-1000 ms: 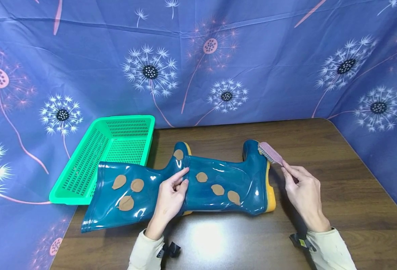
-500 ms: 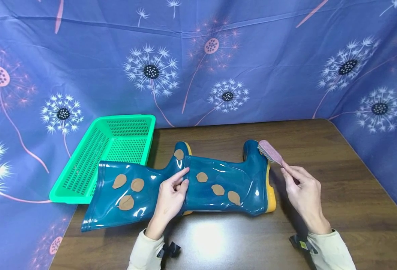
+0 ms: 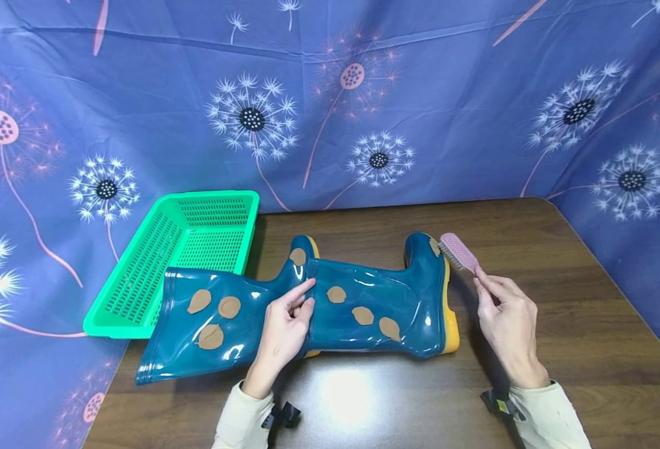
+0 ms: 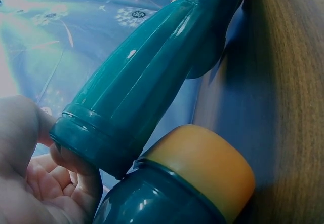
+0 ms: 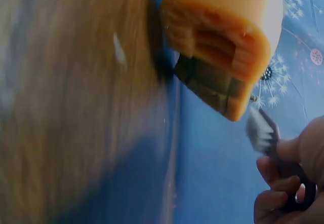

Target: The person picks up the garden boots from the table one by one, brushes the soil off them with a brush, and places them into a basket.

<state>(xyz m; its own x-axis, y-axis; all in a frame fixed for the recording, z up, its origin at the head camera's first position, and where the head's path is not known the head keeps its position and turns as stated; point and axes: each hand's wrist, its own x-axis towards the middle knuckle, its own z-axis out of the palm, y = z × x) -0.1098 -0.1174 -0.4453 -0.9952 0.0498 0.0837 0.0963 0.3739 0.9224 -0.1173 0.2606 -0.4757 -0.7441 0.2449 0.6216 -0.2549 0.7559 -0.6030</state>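
Observation:
Two teal rain boots with yellow soles lie on their sides. The right-hand boot (image 3: 405, 305) has its shaft end overlapping the left-hand boot (image 3: 184, 349). Brown patches dot both, including a small patch (image 3: 435, 247) on the right-hand boot's toe. My left hand (image 3: 282, 330) grips that boot's shaft (image 4: 126, 92) by the top rim, index finger stretched along it. With my right hand (image 3: 506, 318) I hold a pink brush (image 3: 460, 251) by its handle, bristles turned toward the toe and just off the patch. In the right wrist view the bristles (image 5: 259, 132) look pale, beside the yellow sole (image 5: 217, 11).
A green perforated plastic basket (image 3: 245, 249) stands at the back left, partly behind the left-hand boot. The brown wooden table (image 3: 565, 280) runs back to a blue dandelion-print cloth (image 3: 447, 81) hanging behind and at both sides.
The brush has moved to the right, off the right-hand boot's toe, and the brown patch there now shows. My left hand and both boots stay where they were.

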